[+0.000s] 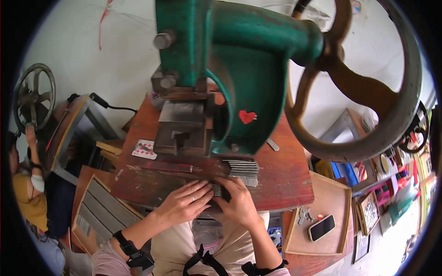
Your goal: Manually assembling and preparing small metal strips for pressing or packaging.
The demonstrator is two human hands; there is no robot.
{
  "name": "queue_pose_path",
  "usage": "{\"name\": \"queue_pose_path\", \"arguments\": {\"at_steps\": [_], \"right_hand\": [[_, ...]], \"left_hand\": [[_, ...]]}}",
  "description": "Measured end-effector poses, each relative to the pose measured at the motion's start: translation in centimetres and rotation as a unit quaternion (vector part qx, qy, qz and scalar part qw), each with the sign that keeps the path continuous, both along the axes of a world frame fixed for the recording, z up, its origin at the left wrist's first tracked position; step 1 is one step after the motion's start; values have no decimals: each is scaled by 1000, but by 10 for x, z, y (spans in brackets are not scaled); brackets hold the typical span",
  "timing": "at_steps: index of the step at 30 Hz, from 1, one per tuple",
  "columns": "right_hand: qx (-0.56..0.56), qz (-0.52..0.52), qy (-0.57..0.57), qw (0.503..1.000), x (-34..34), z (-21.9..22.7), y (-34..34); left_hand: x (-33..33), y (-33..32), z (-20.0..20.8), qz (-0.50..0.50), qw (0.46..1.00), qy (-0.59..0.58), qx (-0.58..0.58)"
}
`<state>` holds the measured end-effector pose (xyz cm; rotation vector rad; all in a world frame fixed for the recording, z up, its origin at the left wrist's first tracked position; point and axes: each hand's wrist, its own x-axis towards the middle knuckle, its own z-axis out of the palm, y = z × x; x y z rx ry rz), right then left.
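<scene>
At the front edge of the red wooden table, my left hand [186, 201] and my right hand [238, 202] close in on a small stack of thin metal strips [216, 190] from both sides. The left fingers lie together against it; the right thumb and fingers grip its other side. Much of the stack is hidden by my hands. Just beyond my right hand lies a fanned row of grey metal strips [244, 171]. A thin red bar [166, 166] rests on the table beyond my left hand. Behind it all stands a green hand press [258, 87] with a steel die block [182, 133].
A large handwheel [368, 154] hangs over the right side. Playing cards [144, 149] lie left of the die. Left below is a tray of long grey strips [103, 202]; right below, a wooden tray [294, 244] with a phone [321, 228]. Another person [30, 193] works at far left.
</scene>
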<state>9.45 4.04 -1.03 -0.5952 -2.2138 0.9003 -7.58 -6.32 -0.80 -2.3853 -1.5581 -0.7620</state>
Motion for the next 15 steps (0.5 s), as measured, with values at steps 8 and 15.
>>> {"name": "queue_pose_path", "arguments": {"at_steps": [8,15], "right_hand": [[3,-6,-16,1000,-4,4,-4],[12,-15,-27,999,-4,8,-4]], "left_hand": [[-33,-24,-5,-5,999,34,-13],[-13,-8,6,24,999,18,-16]]}}
